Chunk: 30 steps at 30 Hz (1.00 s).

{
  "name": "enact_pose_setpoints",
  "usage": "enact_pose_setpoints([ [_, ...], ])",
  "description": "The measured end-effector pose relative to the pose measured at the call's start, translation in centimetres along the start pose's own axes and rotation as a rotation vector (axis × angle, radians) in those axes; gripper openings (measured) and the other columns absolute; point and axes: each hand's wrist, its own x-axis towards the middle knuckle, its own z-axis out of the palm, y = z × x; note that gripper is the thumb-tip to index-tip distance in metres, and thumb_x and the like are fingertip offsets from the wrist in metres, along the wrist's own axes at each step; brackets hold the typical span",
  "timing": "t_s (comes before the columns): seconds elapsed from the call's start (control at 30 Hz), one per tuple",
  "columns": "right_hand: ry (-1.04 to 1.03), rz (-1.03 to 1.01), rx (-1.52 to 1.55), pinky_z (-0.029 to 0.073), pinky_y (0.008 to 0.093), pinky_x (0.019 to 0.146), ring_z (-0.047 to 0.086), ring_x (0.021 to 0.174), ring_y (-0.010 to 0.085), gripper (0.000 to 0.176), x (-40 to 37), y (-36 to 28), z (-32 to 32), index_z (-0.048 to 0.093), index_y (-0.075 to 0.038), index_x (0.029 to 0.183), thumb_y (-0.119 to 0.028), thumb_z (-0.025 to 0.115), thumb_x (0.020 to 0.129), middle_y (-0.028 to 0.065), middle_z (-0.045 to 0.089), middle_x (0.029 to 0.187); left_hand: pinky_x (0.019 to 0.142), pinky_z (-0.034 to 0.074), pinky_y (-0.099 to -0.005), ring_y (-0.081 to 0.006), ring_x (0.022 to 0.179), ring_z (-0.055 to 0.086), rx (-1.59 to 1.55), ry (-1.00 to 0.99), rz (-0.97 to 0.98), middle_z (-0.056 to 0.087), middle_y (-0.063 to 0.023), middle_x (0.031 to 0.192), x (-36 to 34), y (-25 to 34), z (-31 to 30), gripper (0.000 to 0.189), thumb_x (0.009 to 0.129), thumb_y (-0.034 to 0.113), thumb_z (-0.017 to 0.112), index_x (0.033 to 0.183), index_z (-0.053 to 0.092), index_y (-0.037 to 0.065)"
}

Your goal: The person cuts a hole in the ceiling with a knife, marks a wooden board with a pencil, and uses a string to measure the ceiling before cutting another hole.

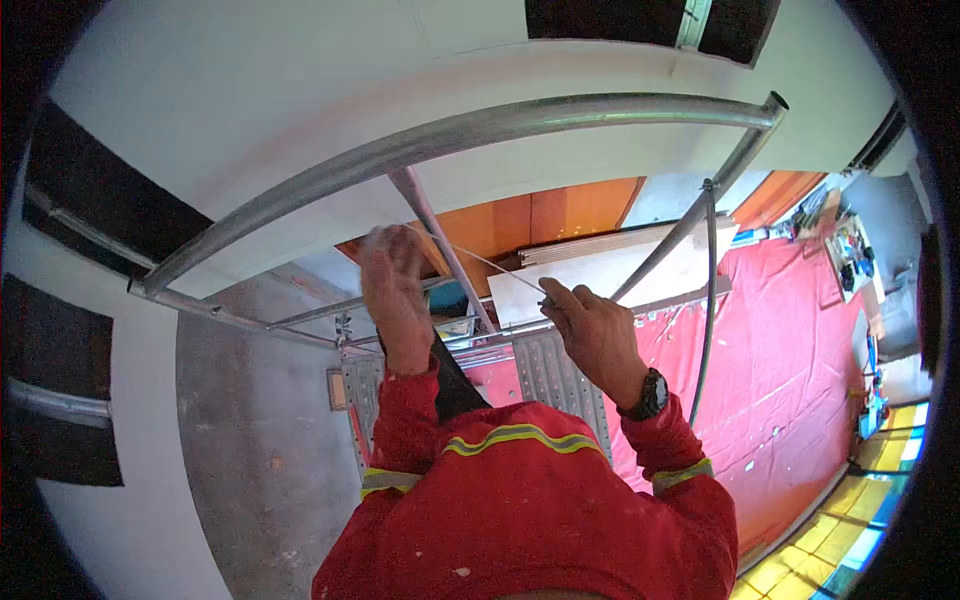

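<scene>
Holding a thin line (pixel 492 266) in the closed right grip (pixel 600 340) amid scaffolding (pixel 600 112).
Stretching toward the left grip (pixel 393 285), too blurred to tell its hold, above red sheeting (pixel 790 350).

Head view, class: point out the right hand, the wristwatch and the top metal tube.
Right hand (pixel 603 345): head view, on the back of the hand.
Wristwatch (pixel 654 394): head view, on its dark body.
Top metal tube (pixel 472 135): head view, near the middle of its length.

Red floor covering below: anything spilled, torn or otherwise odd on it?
Small pale flecks lie scattered on the creased red covering, standing out against its colour like litter or drips. I can't tell which; no tear shows.
</scene>
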Motion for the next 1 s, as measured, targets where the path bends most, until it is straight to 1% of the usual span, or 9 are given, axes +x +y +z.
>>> enact_pose_setpoints([
  [0.1, -0.018, 0.016, 0.038, 0.049, 0.0415, 0.050, 0.063, 0.060, 0.0298, 0.032, -0.7, -0.3, 0.2, 0.061, -0.014, 0.122, -0.020, 0.067, 0.091, 0.0096, 0.062, 0.076, 0.100, 0.048, -0.0427, -0.0254, 0.112, 0.059, -0.140, -0.131, -0.158, 0.060, -0.0111, 0.120, -0.2, 0.4, 1.1, 0.048, 0.101, 0.038, 0.057, 0.131, 0.050, 0.001],
  [0.23, -0.071, 0.017, 0.125, 0.050, 0.0436, 0.056, 0.064, 0.067, 0.0332, 0.033, -2.1, -0.1, 0.7, 0.058, -0.011, 0.124, -0.017, 0.065, 0.092, 0.0128, 0.061, 0.076, 0.080, 0.054, -0.0369, -0.0212, 0.091, 0.061, -0.221, -0.163, -0.169, 0.060, -0.0069, 0.097, -0.4, 0.2, 0.3, 0.034, 0.101, 0.038, 0.057, 0.110, 0.058, 0.005],
  [0.37, -0.221, -0.024, 0.563, 0.050, 0.0395, 0.064, 0.065, 0.072, 0.0318, 0.034, -2.9, -0.1, 2.4, 0.053, -0.005, 0.126, -0.012, 0.063, 0.094, 0.0159, 0.064, 0.079, 0.067, 0.052, -0.0297, -0.0139, 0.084, 0.061, -0.095, -0.185, -0.134, 0.060, -0.0032, 0.090, -1.7, 1.1, 0.5, 0.029, 0.103, 0.036, 0.052, 0.101, 0.056, 0.007],
  [0.43, -0.499, 0.034, 0.801, 0.048, 0.0332, 0.063, 0.060, 0.068, 0.0168, 0.037, -2.6, -0.5, 2.5, 0.049, -0.003, 0.131, -0.018, 0.060, 0.099, 0.0083, 0.062, 0.075, 0.063, 0.050, -0.0279, -0.0132, 0.078, 0.060, -0.024, -0.169, -0.161, 0.059, -0.0026, 0.086, -2.5, 2.0, 0.6, 0.030, 0.103, 0.036, 0.051, 0.099, 0.056, 0.008],
  [0.5, -0.548, 0.009, 1.031, 0.048, 0.0312, 0.061, 0.057, 0.068, 0.0115, 0.037, -2.7, -1.6, 2.9, 0.049, -0.003, 0.133, -0.021, 0.057, 0.101, 0.0041, 0.060, 0.075, 0.059, 0.048, -0.0260, -0.0115, 0.068, 0.057, 0.042, -0.080, -0.143, 0.058, -0.0019, 0.082, -2.9, 2.9, 1.4, 0.030, 0.103, 0.037, 0.052, 0.097, 0.056, 0.007],
  [0.67, -0.501, -0.031, 1.144, 0.047, 0.0272, 0.058, 0.054, 0.063, 0.0092, 0.032, -2.6, -4.4, 3.8, 0.051, -0.002, 0.131, -0.018, 0.052, 0.103, 0.0017, 0.058, 0.071, 0.056, 0.047, -0.0259, -0.0099, 0.064, 0.056, 0.261, -0.078, -0.075, 0.058, -0.0018, 0.081, -5.2, 5.0, 2.3, 0.033, 0.104, 0.037, 0.051, 0.093, 0.056, 0.006],
  [0.77, -0.447, -0.053, 0.951, 0.046, 0.0282, 0.054, 0.052, 0.059, 0.0096, 0.028, -2.6, -6.4, 2.6, 0.055, 0.000, 0.125, -0.018, 0.050, 0.104, 0.0017, 0.056, 0.068, 0.057, 0.046, -0.0271, -0.0116, 0.064, 0.054, 0.430, -0.036, -0.050, 0.056, -0.0024, 0.078, -7.2, 6.1, 2.8, 0.029, 0.105, 0.032, 0.051, 0.093, 0.056, 0.007],
  [0.9, -0.183, -0.140, 0.847, 0.045, 0.0316, 0.052, 0.054, 0.055, 0.0148, 0.026, -3.6, -6.8, 5.1, 0.061, 0.002, 0.106, -0.021, 0.049, 0.104, 0.0072, 0.056, 0.064, 0.056, 0.045, -0.0247, -0.0091, 0.063, 0.055, 0.556, -0.099, 0.027, 0.056, -0.0012, 0.072, -9.1, 7.1, 2.8, 0.037, 0.104, 0.039, 0.051, 0.089, 0.055, 0.006],
  [1.0, -0.236, -0.076, 0.868, 0.045, 0.0331, 0.053, 0.056, 0.055, 0.0190, 0.029, -4.1, -7.3, 4.3, 0.062, 0.002, 0.099, -0.022, 0.048, 0.104, 0.0103, 0.057, 0.063, 0.056, 0.045, -0.0254, -0.0098, 0.062, 0.055, 0.663, -0.133, -0.036, 0.056, -0.0014, 0.071, -9.5, 8.0, 2.3, 0.038, 0.103, 0.041, 0.051, 0.086, 0.055, 0.007],
])
